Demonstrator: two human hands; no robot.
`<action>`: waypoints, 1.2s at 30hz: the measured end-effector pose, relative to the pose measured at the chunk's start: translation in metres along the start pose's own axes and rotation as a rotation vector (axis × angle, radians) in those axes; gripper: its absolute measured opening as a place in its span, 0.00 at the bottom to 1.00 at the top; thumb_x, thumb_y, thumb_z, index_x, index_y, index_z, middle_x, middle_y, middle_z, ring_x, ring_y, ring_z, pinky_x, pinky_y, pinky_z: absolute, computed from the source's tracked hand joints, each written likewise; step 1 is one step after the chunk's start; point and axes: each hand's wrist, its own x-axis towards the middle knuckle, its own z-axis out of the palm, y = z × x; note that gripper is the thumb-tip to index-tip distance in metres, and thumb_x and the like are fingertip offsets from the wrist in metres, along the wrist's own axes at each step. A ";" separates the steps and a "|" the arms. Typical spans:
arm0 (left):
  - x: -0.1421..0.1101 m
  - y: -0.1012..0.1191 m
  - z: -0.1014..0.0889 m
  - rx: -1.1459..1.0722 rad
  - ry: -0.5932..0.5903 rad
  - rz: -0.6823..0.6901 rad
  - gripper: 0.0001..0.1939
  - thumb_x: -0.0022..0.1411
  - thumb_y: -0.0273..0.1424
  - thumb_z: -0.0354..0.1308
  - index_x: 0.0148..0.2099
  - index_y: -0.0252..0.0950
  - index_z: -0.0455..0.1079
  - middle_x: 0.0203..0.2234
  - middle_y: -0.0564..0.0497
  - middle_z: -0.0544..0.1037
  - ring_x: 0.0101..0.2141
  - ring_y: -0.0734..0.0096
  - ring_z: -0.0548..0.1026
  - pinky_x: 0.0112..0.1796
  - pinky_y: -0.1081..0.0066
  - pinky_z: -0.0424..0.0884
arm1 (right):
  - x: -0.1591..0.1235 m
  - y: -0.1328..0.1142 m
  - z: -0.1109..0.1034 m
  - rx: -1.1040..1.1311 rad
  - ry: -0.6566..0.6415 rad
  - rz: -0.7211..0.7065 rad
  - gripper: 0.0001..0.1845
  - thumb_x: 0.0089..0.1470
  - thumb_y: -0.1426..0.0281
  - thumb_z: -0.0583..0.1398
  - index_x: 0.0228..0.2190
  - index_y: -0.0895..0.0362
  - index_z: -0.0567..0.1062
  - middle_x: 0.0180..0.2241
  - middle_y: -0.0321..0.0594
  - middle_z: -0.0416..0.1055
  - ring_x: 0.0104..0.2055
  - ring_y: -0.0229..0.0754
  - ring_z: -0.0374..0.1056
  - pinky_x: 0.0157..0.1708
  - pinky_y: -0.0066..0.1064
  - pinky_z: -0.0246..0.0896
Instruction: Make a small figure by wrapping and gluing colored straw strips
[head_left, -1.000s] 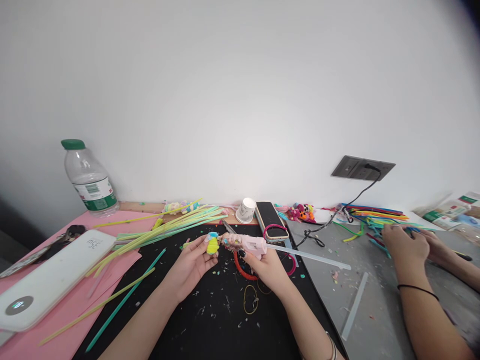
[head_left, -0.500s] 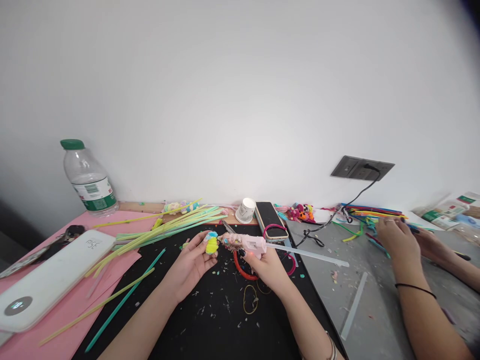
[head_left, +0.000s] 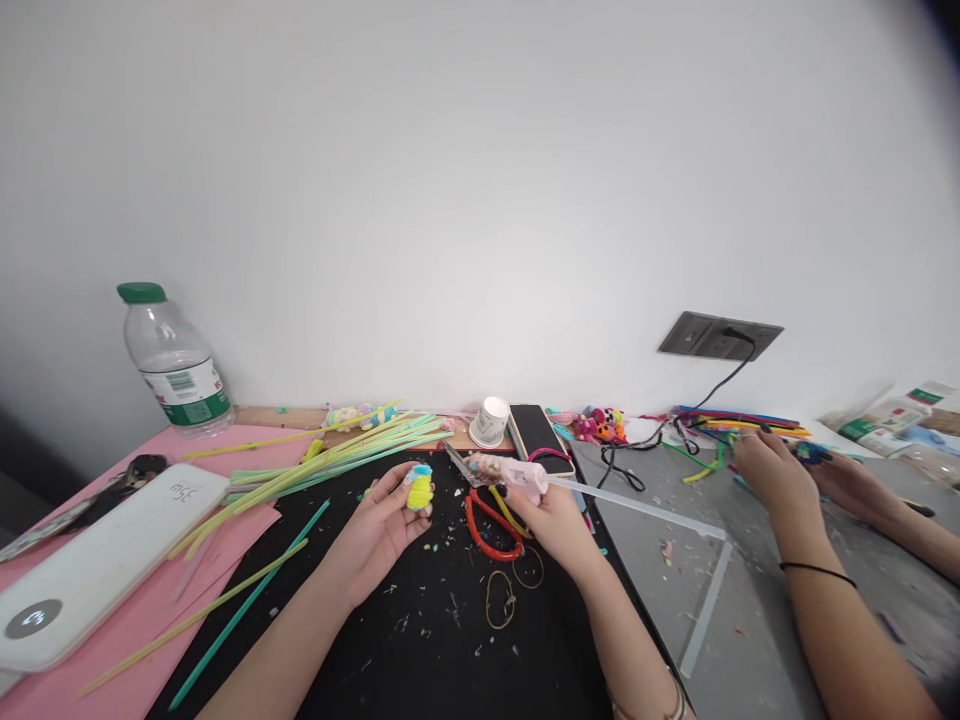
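Between the fingers of my left hand [head_left: 379,540] is a small fuzzy yellow and blue pipe-cleaner piece [head_left: 420,490]. My right hand [head_left: 555,525] grips a pink hot glue gun [head_left: 517,477], its nozzle end towards the left and a long clear glue stick [head_left: 637,508] out of its back. Metal scissors blades [head_left: 456,462] show just beyond the gun. Below the gun lie red-orange scissor handles or a ring [head_left: 487,540], partly hidden, and thin rubber bands [head_left: 499,600] on the black mat [head_left: 420,660].
Pipe cleaners [head_left: 315,480], a white power bank [head_left: 112,570] and a bottle [head_left: 176,370] stand or lie left. A paper cup [head_left: 491,422] and phone [head_left: 540,440] are by the wall. At right, a co-worker's hands [head_left: 780,480] work near a black cord [head_left: 705,400].
The glue gun in my right hand has moved right, away from the yellow and blue piece, uncovering more of the scissors and red loop. My left hand has barely moved.
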 end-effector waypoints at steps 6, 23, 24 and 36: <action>0.002 -0.001 -0.001 0.009 0.008 0.006 0.16 0.54 0.27 0.60 0.46 0.38 0.64 0.29 0.52 0.71 0.26 0.77 0.72 0.29 0.73 0.70 | -0.004 0.016 -0.050 -0.297 0.199 0.125 0.19 0.51 0.65 0.54 0.44 0.55 0.75 0.37 0.41 0.76 0.38 0.44 0.70 0.38 0.31 0.62; -0.004 -0.001 0.009 0.268 0.061 0.178 0.18 0.49 0.35 0.65 0.42 0.36 0.69 0.30 0.51 0.74 0.27 0.74 0.72 0.33 0.71 0.72 | -0.010 0.078 -0.126 -0.943 0.133 0.491 0.20 0.42 0.76 0.56 0.40 0.62 0.74 0.39 0.53 0.73 0.42 0.51 0.69 0.38 0.33 0.58; -0.004 -0.001 0.009 0.306 0.074 0.202 0.17 0.48 0.35 0.65 0.41 0.36 0.69 0.30 0.51 0.74 0.28 0.74 0.72 0.33 0.71 0.72 | -0.010 0.069 -0.120 -0.913 0.176 0.453 0.18 0.43 0.76 0.56 0.39 0.62 0.74 0.38 0.52 0.73 0.41 0.50 0.69 0.38 0.33 0.58; -0.004 -0.004 0.010 0.408 0.156 0.379 0.15 0.46 0.32 0.66 0.38 0.35 0.71 0.32 0.48 0.76 0.33 0.67 0.74 0.32 0.73 0.71 | 0.000 -0.050 0.048 -0.273 -0.052 -0.169 0.03 0.53 0.68 0.56 0.30 0.55 0.68 0.24 0.33 0.66 0.26 0.35 0.61 0.25 0.25 0.51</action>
